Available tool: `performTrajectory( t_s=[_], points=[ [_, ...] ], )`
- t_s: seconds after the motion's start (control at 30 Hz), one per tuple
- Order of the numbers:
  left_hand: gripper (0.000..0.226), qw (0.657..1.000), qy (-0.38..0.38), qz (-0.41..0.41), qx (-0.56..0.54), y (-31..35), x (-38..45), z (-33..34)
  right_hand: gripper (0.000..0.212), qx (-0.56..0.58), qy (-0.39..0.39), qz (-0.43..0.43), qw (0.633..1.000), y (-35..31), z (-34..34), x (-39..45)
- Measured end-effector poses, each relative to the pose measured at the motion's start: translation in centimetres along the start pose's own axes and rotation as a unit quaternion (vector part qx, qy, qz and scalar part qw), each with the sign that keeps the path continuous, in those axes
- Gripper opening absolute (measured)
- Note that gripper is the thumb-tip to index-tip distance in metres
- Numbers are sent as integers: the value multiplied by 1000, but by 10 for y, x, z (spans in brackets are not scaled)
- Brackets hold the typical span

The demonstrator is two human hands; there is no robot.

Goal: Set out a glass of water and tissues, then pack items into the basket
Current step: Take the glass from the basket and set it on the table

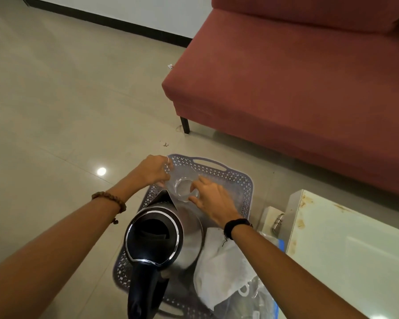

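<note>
Dim, warm indoor light. A ceiling lamp glares as a white spot on the glossy floor [55,125], left of the fingers. Soft focus throughout; wide-angle bending at edges.

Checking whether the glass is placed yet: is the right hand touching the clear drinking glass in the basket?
Touching. The head view shows the right hand's fingers against the clear drinking glass rim, no gap.

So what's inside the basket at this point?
The basket holds a kettle, a glass at both hands, and white tissues in a clear bag. Whatever lies beneath them is covered.
</note>
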State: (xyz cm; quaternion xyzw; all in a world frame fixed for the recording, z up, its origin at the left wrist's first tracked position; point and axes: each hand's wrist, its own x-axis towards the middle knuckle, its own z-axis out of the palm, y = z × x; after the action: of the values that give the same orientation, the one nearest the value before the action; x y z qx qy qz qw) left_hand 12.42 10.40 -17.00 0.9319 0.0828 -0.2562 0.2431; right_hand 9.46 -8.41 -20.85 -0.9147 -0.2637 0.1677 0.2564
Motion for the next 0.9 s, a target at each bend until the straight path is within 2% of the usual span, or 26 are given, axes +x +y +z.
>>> performTrajectory(
  t_s=[0.13, 0.33, 0.5, 0.6, 0.7, 0.9],
  points=[
    [20, 999, 20, 12, -39, 29, -19, -25, 28, 15, 65, -13, 998, -7, -20, -14],
    [22, 993, 80, 91, 9, 120, -67, -63, 27, 55, 225, -12, 973, -16, -89, -79],
    [26, 977, 110, 184, 4, 222, -139, -29, 25, 56, 313, 3, 948, 13, -136, -189],
    [26, 972, 92, 218, -12, 261, -170, 19, 24, 37, 312, 25, 949, 41, -144, -259],
    [28, 976, 44, 213, -13, 293, -193, 98, 26, -10, 282, 56, 958, 77, -138, -338],
    [27, 990, -49, 101, -83, 307, -210, 251, 23, -49, 159, 110, 980, 143, -97, -437]
  ],
)
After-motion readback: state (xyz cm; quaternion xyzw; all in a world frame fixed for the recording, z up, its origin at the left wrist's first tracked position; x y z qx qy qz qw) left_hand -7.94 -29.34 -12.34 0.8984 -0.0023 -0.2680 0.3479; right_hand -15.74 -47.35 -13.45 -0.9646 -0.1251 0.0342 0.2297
